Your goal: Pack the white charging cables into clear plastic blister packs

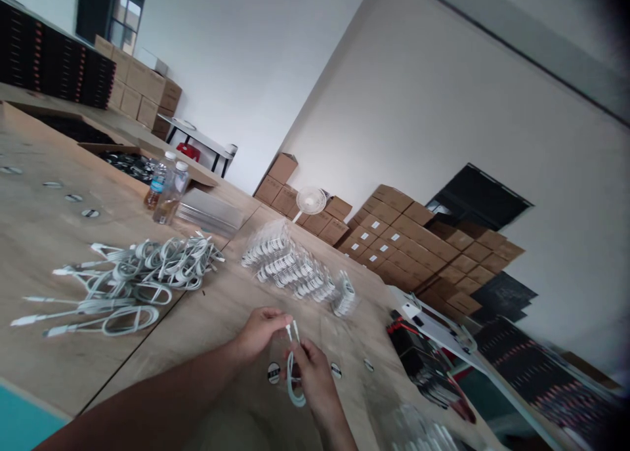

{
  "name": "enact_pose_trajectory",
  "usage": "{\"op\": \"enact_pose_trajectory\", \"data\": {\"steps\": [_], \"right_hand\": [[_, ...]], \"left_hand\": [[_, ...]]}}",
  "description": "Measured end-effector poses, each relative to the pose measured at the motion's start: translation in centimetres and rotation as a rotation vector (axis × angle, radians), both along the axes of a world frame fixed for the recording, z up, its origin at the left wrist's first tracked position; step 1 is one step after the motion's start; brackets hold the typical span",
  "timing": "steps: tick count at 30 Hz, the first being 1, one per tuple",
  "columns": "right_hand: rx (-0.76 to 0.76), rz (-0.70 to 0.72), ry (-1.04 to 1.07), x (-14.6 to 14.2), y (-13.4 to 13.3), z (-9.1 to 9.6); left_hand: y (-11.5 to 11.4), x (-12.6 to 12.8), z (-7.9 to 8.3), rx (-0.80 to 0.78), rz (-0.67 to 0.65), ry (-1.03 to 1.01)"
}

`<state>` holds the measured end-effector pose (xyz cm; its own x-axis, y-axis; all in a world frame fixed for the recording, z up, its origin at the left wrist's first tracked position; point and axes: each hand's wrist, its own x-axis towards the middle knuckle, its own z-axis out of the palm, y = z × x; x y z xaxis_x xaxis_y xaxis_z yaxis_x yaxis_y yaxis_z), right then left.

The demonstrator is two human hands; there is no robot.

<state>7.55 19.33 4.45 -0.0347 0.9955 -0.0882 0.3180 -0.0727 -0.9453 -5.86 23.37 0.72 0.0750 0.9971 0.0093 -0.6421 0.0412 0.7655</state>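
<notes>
- The person's hands are close together above the worktop (pixel 211 313). The right hand (pixel 315 369) is closed around a coiled white cable (pixel 295 397), whose two plugs point upward.
- The left hand (pixel 266 329) has its thumb and fingers brought together just beside these plugs; I cannot tell if they grip a plug.
- By the hands is a round black-and-white label (pixel 273 372); clear film seems to be around it, but its edges are difficult to see.
- Beyond the hands stand rows of clear bags (pixel 290 264), packed closely, with coiled white cables inside. A smaller group of bags (pixel 344 295) stands just to the right, with similar content.
- To the left, loose white cables (pixel 152 267) lie in a tangled pile, in no container.
- Behind this pile, two clear bottles with white caps, a rear bottle (pixel 158 180) and a front bottle (pixel 170 195), hold some brownish liquid. Beside them lies a clear, flat stack (pixel 209 213).
- Farther left, an open cardboard tray (pixel 111 173) contains black items (pixel 130 165), too small for me to name.
- Near the far walls, brown cartons (pixel 398 237) are piled up; their contents are hidden.
</notes>
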Motion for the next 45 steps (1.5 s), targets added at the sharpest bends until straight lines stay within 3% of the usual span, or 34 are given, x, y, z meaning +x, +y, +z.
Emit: {"op": "enact_pose_trajectory", "data": {"steps": [5, 11, 17, 25, 33, 39, 45], "right_hand": [[0.070, -0.056, 0.005, -0.7, 0.3, -0.7], [0.143, -0.129, 0.007, -0.8, 0.6, -0.9], [0.143, -0.124, -0.019, -1.4, 1.2, -0.9], [0.124, -0.082, -0.072, -2.6, 1.6, -1.1], [0.114, -0.011, -0.140, -3.2, 2.1, -0.9], [0.257, -0.001, -0.291, -3.7, 1.7, -1.0], [0.449, -0.043, -0.467, -4.5, 1.3, -1.5]], "left_hand": [[0.4, -0.2, -0.1, 0.002, 0.098, 0.029], [0.0, -0.3, 0.4, 0.048, 0.108, -0.080], [0.4, 0.1, -0.1, -0.110, 0.102, -0.261], [0.6, 0.3, -0.4, -0.118, 0.085, -0.185], [0.7, 0.4, -0.8, -0.048, 0.238, -0.059], [1.1, 0.1, -1.1, -0.093, 0.357, -0.066], [1.5, -0.3, -1.6, -0.149, 0.380, -0.103]]}}
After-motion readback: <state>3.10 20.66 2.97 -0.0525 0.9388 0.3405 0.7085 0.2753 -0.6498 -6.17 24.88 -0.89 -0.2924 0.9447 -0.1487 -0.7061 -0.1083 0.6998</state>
